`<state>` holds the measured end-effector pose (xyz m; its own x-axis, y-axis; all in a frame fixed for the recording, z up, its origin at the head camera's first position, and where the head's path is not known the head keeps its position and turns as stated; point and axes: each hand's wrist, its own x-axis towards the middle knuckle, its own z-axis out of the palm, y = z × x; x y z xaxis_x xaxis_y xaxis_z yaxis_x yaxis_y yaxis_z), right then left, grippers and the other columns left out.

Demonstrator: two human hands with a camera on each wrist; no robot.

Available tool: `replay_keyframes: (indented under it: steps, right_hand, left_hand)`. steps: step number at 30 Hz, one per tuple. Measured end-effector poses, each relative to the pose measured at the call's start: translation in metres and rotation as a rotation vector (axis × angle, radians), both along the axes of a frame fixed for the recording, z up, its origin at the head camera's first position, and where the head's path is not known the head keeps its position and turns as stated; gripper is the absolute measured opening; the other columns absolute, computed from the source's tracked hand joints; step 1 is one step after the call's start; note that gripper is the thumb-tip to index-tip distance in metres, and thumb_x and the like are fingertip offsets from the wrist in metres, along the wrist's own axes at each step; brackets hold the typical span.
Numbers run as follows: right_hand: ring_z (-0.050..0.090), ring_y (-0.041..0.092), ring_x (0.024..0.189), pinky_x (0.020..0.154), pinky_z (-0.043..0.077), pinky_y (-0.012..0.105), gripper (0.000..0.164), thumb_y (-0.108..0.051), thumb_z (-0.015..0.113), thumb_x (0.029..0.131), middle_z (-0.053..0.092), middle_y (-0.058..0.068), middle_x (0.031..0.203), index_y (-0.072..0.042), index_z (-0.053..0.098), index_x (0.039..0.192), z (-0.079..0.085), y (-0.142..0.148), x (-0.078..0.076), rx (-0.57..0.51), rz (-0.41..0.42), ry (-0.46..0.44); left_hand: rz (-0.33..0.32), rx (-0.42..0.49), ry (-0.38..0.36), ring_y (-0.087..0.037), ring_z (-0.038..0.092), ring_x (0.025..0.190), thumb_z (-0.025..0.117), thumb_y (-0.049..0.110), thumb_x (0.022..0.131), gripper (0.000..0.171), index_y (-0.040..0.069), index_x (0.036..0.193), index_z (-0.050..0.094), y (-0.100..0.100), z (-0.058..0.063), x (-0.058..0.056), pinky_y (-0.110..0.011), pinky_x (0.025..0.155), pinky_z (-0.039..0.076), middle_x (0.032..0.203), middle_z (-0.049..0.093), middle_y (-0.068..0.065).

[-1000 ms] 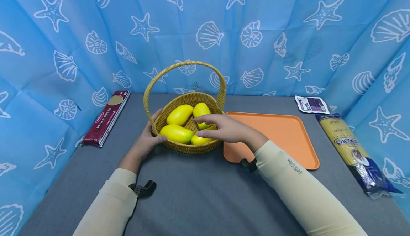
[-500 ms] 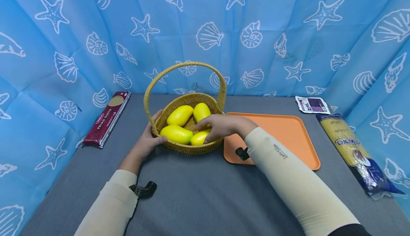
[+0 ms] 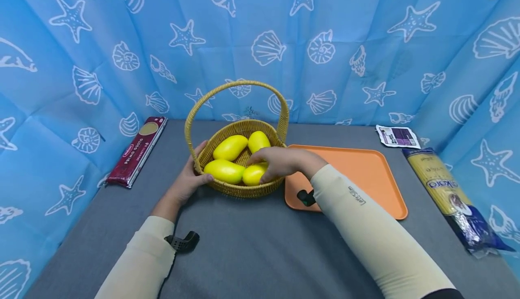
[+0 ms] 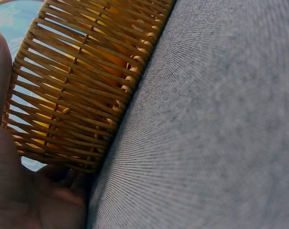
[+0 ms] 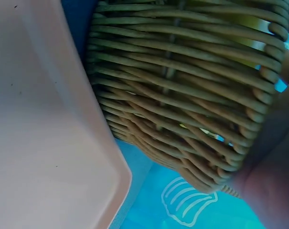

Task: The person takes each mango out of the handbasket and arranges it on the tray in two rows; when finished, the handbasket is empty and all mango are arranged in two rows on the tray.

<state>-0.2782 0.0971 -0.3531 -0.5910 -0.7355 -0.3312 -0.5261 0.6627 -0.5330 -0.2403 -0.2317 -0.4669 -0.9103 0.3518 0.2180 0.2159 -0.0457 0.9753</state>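
A woven wicker basket [image 3: 243, 192] with a tall arched handle stands on the grey cloth, holding several yellow mangoes. My left hand [image 3: 189, 178] grips its left side, thumb [image 4: 0, 81] over the rim and fingers around the outer wall, as the left wrist view shows. Reaching in over the right rim, my right hand [image 3: 281, 161] has its fingers and thumb around the front-right mango [image 3: 253, 174], hiding part of it. Another mango [image 3: 224, 171] lies front left. Two more, a back-left mango [image 3: 230, 148] and a back-right mango [image 3: 258, 141], lie behind.
An orange tray [image 3: 361, 172] lies right of the basket, partly under my right forearm. Beyond it are a small white-and-purple packet [image 3: 398, 136] and a yellow-and-blue pasta bag [image 3: 443, 186]. A red spaghetti pack [image 3: 136, 152] lies at the left. A blue shell-print curtain [image 3: 300, 78] surrounds the table.
My right hand has gone from hovering with extended fingers over the basket to curling around the front-right mango. My left hand keeps its hold on the basket.
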Motion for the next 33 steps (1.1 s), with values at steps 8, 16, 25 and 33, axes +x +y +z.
replay_keyframes:
  steps: [8, 16, 25, 33]
  right_hand:
    - [0.047, 0.024, 0.138, 0.112, 0.041, 0.047, 0.062, -0.03, 0.08, 0.102, 0.052, 0.003, 0.158, -0.018, 0.058, 0.159, 0.001, 0.006, 0.005, -0.15, -0.037, 0.033]
    - [0.052, 0.024, 0.127, 0.1, 0.049, 0.046, 0.061, -0.03, 0.085, 0.098, 0.057, 0.003, 0.144, -0.015, 0.06, 0.152, -0.011, 0.016, 0.016, -0.443, -0.145, 0.132]
    - [0.053, 0.026, 0.115, 0.089, 0.054, 0.048, 0.064, -0.027, 0.087, 0.097, 0.057, 0.004, 0.137, -0.014, 0.06, 0.153, -0.014, 0.026, 0.037, -0.666, -0.288, 0.251]
    - [0.057, 0.026, 0.12, 0.097, 0.053, 0.051, 0.064, -0.02, 0.089, 0.095, 0.057, 0.004, 0.139, -0.013, 0.061, 0.153, -0.016, 0.04, 0.058, -0.811, -0.406, 0.303]
  left_hand:
    - [-0.002, 0.001, 0.003, -0.039, 0.029, 0.153, 0.082, 0.024, 0.102, 0.1, 0.024, 0.177, 0.015, 0.0, -0.001, -0.001, -0.032, 0.114, 0.035, 0.177, 0.023, -0.012]
    - [0.002, 0.001, -0.004, -0.038, 0.028, 0.154, 0.076, 0.014, 0.104, 0.095, 0.026, 0.177, 0.017, 0.0, -0.002, -0.002, -0.032, 0.114, 0.035, 0.177, 0.023, -0.013]
    - [-0.004, 0.016, -0.016, -0.038, 0.029, 0.153, 0.077, 0.016, 0.105, 0.094, 0.026, 0.177, 0.017, 0.001, -0.001, 0.001, -0.031, 0.113, 0.037, 0.177, 0.024, -0.012]
    - [-0.007, 0.015, -0.018, -0.038, 0.029, 0.153, 0.075, 0.012, 0.105, 0.094, 0.027, 0.177, 0.016, 0.0, -0.001, 0.0, -0.033, 0.113, 0.037, 0.177, 0.024, -0.012]
